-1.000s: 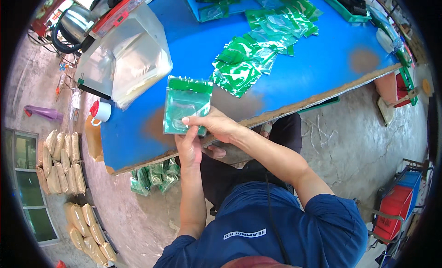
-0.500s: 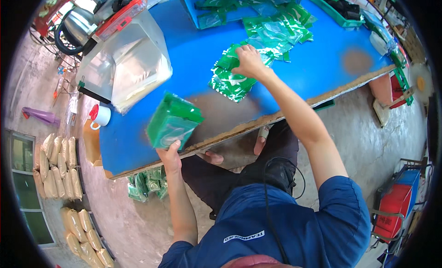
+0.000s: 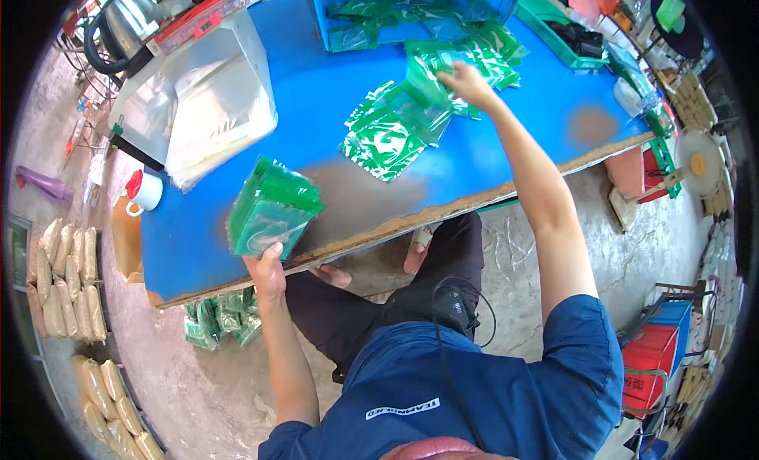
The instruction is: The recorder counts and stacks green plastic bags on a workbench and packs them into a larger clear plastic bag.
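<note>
My left hand (image 3: 267, 272) grips a stack of green plastic packets (image 3: 277, 203) by its lower edge, tilted above the near left part of the blue table. The thumb lies on the top packet, which has a clear window. Farther off, my right hand (image 3: 466, 84) pinches a single green packet (image 3: 433, 72) with a clear part, lifted over the pile. Beneath and left of it, shiny green packets (image 3: 385, 140) lie spread on the table. More packets (image 3: 494, 53) are heaped behind my right hand, in front of a blue bin (image 3: 411, 34) that holds others.
A clear plastic box (image 3: 229, 96) with clear sheets or bags stands at the table's left, near a red-lidded white mug (image 3: 145, 193) and a metal kettle (image 3: 126, 25). A green tray (image 3: 557, 37) sits far right. The table's worn front edge (image 3: 379, 240) runs before my legs.
My right hand has moved away to the right and farther back, raising a packet from the pile. My left hand still holds its stack. The whole view has shifted slightly.
</note>
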Tool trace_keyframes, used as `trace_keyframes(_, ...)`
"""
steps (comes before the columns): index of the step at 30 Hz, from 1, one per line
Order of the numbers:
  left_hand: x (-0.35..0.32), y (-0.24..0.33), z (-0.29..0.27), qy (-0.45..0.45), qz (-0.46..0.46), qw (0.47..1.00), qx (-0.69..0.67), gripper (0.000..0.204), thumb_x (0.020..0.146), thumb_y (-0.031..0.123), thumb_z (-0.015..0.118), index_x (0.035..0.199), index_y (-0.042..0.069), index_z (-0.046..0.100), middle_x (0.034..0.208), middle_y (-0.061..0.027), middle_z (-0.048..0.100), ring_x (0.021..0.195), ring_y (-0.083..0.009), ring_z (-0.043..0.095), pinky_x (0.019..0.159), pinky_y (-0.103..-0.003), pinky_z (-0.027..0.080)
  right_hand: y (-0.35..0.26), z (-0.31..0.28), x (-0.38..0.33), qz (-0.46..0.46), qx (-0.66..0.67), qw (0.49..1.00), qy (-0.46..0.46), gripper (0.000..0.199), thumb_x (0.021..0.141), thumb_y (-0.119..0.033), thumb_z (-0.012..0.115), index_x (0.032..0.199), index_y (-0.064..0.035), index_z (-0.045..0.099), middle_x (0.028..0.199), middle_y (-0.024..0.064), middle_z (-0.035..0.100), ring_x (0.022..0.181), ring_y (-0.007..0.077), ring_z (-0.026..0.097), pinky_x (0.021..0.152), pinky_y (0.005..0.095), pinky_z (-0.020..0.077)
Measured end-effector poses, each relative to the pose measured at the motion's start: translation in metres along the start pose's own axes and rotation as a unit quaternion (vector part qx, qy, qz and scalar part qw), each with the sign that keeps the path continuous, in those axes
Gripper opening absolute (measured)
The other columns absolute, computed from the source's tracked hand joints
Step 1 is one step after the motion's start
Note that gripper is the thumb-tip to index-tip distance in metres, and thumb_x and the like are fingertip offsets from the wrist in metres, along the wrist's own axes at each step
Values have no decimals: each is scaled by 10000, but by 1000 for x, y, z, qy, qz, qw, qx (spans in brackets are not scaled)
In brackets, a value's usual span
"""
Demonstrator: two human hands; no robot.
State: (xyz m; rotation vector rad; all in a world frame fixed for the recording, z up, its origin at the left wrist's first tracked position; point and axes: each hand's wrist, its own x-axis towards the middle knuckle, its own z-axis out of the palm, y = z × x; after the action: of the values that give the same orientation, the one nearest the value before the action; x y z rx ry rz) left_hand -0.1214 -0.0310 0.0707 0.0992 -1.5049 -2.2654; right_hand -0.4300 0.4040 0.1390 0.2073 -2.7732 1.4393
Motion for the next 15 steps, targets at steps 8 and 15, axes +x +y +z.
trace_keyframes(8,-3,5,-7,-1,9,1000,17,655,754,19,649,1381,45,460,1315,-83,550,1222,-240,530,1052,-397,410,-59,105,-128,-365,-354,858,-67,806,829,-583,688,1345,13,522,1411,231,506,1351,392,437,1113,448,372)
trace_keyframes(15,3,-2,-14,48,-17,996,-74,623,774,34,650,1372,40,478,1306,-80,547,1221,-235,524,1050,-409,416,-55,115,-207,-414,-140,881,-184,504,801,-239,774,1218,-25,589,1268,170,609,1168,339,596,962,427,497)
